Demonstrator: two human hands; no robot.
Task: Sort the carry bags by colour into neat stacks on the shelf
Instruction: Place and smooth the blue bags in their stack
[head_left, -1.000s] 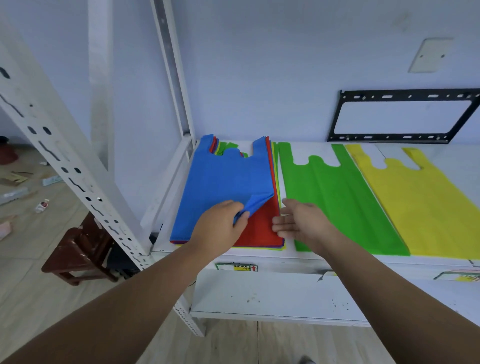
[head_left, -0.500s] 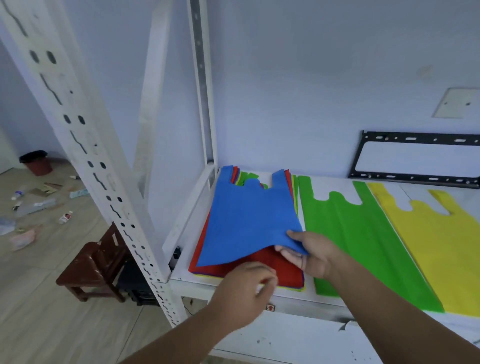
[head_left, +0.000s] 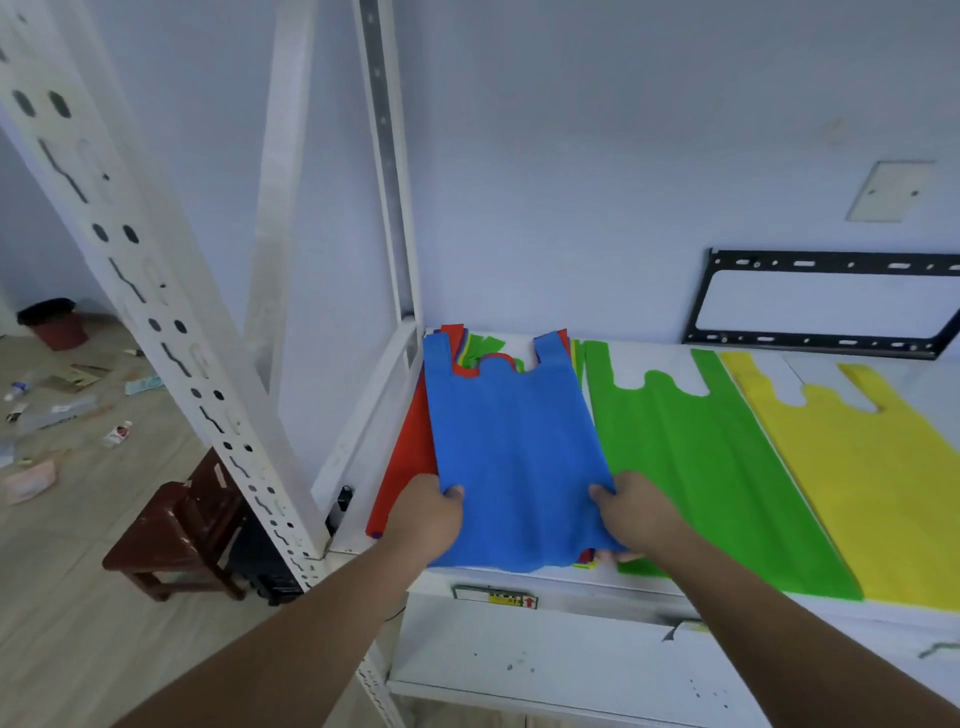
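A blue carry bag (head_left: 511, 452) lies on top of the mixed pile at the left end of the white shelf (head_left: 561, 584). My left hand (head_left: 428, 514) grips its near left edge and my right hand (head_left: 636, 519) grips its near right edge. Under it a red bag (head_left: 408, 467) sticks out to the left, and red and green handles (head_left: 480, 345) show at the back. A green bag (head_left: 696, 467) lies flat to the right of the pile. A yellow bag (head_left: 872, 478) lies flat beyond the green one.
A perforated white shelf upright (head_left: 156, 291) slants down at the left. A dark wooden stool (head_left: 176, 535) stands on the floor below it. A black metal bracket (head_left: 831, 304) leans on the wall at the back right. Litter and a bin (head_left: 52, 325) lie far left.
My left hand let go of the blue bag's folded corner, my right hand took that corner, and now both hands hold the bag's near edge. The bag has come up off the red one.
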